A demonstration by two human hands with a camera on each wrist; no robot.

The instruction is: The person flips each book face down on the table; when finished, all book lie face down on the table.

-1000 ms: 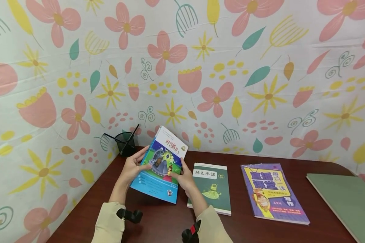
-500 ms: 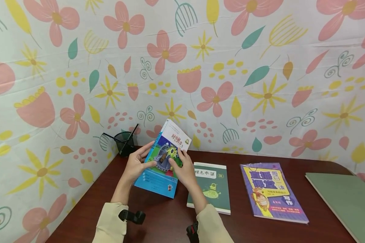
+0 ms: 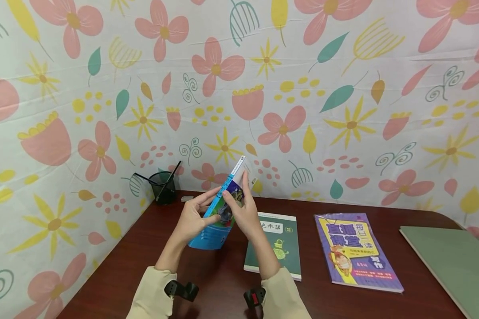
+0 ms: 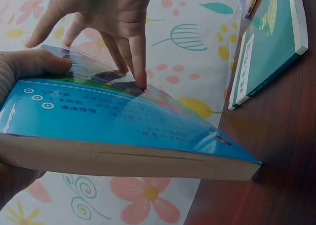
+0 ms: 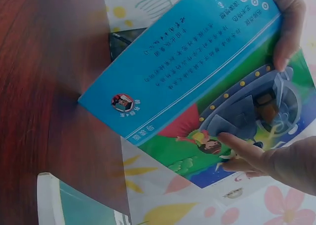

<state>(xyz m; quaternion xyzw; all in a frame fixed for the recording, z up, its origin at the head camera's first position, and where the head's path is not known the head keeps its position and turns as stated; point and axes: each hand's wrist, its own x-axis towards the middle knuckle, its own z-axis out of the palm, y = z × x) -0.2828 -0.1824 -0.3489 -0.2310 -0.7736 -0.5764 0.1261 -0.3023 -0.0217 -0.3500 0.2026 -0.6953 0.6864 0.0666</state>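
Floral cloth (image 3: 303,88) in pink, yellow and teal covered the walls behind and to the left of a dark red-brown table (image 3: 223,292). Above the table's left half, both hands held a blue book (image 3: 219,217) tilted up on end, its lower corner close to or resting on the wood; the head view could not settle which. The left hand (image 3: 193,219) gripped the book from the left, thumb curled over the front cover and fingers reaching round behind, so it was clamped on the book. The right hand (image 3: 243,210) lay against the cover from the right with its fingers fairly straight and spread, the fingertips (image 4: 140,82) pressing on the cover picture, as the left wrist view showed. In the right wrist view the blue book's cover (image 5: 197,82) showed a blue band of white print above a green and purple cartoon scene, with the left hand's thumb (image 5: 286,32) over its far edge. Just right of the hands, a green book (image 3: 277,248) lay flat on the table, partly hidden by the right forearm. Further right lay a purple book (image 3: 355,252) with large yellow lettering, and near the right edge a plain green board (image 3: 459,261). At the far left corner stood a black mesh pen cup (image 3: 163,188) holding dark pens. Cream sleeves (image 3: 151,297) covered both forearms.
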